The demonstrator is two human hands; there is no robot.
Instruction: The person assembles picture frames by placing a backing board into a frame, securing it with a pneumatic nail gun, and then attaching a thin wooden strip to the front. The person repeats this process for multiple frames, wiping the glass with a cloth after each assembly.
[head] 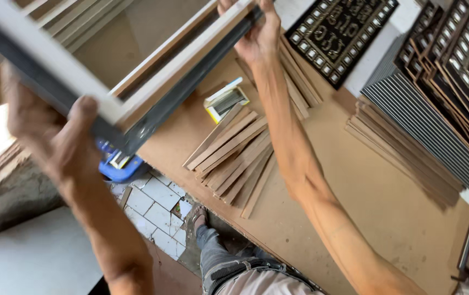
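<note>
View from the head camera, looking down. A pale rectangular frame (136,82) with a dark outer edge is held up in the air above the tabletop (376,191), near the camera; the one corner in view points down and toward the viewer, at lower centre-left. From that corner one rail runs up-left out of the picture and the longer visible rail runs up-right, so the frame lies tilted across the upper left. The left hand (54,136) has its grip closed on the rail just beside the corner, thumb over the pale face. The right hand (256,33) has its grip closed on the far end of the up-right rail. Under the frame and between the forearms lies a fanned heap of flat wooden strips (234,158), with a small yellow-edged box (224,100) just above them. A blue tool (119,164) sits at the tabletop edge, partly hidden by the corner. Dark ornamented plaques (338,33) and stacked frames (436,131) occupy the right side. A tiled floor (158,207) shows below.
</note>
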